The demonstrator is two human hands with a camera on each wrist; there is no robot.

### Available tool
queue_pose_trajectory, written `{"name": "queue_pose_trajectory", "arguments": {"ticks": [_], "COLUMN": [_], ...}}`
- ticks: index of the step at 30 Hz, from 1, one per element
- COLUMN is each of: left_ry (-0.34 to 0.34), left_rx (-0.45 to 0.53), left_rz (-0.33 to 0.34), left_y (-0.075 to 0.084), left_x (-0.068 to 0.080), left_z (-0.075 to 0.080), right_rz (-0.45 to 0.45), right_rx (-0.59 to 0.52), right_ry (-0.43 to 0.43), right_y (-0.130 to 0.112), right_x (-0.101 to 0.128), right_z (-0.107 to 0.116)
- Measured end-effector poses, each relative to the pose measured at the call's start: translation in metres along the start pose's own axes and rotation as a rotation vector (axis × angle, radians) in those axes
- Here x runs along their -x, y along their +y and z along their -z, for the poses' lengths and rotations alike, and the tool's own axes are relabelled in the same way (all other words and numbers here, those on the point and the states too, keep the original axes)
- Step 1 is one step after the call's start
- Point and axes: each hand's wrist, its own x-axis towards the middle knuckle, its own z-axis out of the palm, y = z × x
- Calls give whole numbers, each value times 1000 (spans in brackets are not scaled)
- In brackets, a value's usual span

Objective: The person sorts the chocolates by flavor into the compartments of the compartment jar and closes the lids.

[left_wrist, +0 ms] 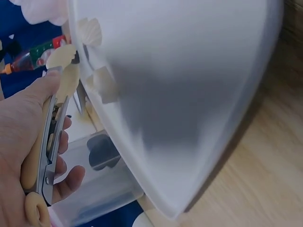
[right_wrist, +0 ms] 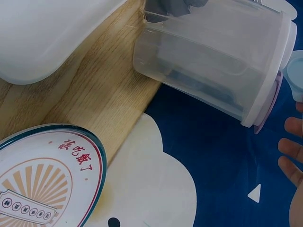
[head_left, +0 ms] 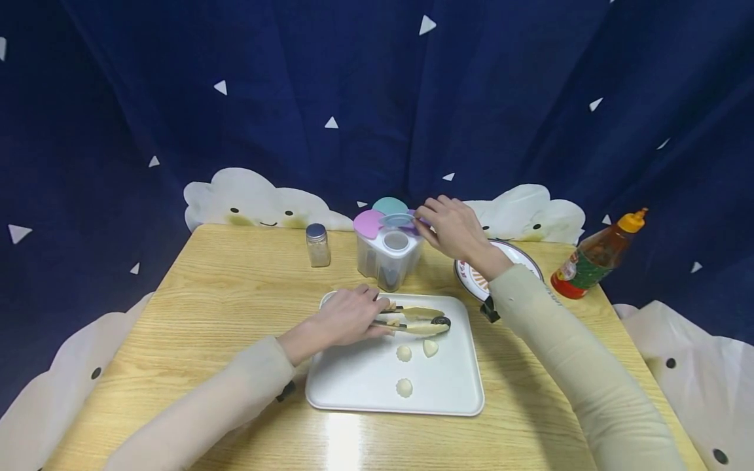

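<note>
My left hand [head_left: 349, 316] grips a pair of tongs [head_left: 421, 328] with cream heads and metal arms, low over the white tray [head_left: 353, 392]. A dark round spot shows at the tongs' tips. Several small pale scalloped pieces [head_left: 404, 388] lie on the tray. My right hand [head_left: 452, 227] pinches the edge of a raised light-blue lid [head_left: 397, 220] on the clear multi-part container [head_left: 368, 258]. Beneath that lid a round opening faces up; the pink, teal and purple lids lie down. In the right wrist view, fingers [right_wrist: 294, 150] show beside the blue lid, the thumb hidden.
A glass jar [head_left: 318, 247] with a dark cap stands left of the container. Partly behind my right forearm is a white plate [head_left: 524, 252] with a dark rim. A sauce bottle [head_left: 592, 258] with an orange nozzle stands at the table's right edge. A navy curtain hangs behind.
</note>
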Motion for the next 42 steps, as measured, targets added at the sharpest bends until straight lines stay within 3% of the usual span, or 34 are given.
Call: {"name": "queue_pose_trajectory", "arguments": {"ticks": [12, 26, 36, 42], "left_ry": [71, 152, 255, 274], "left_rx": [-10, -17, 1, -29], "left_rz": [10, 98, 157, 171], "left_y": [-16, -45, -54, -63], "left_x": [30, 63, 66, 58], "left_z": [16, 49, 91, 101], "right_rz": [1, 0, -5, -3], "right_rx": [-3, -2, 6, 10], "right_ry": [-9, 0, -10, -5], "right_y": [0, 0, -1, -2], "right_x": [0, 0, 1, 1], "right_z": [0, 0, 1, 2]}}
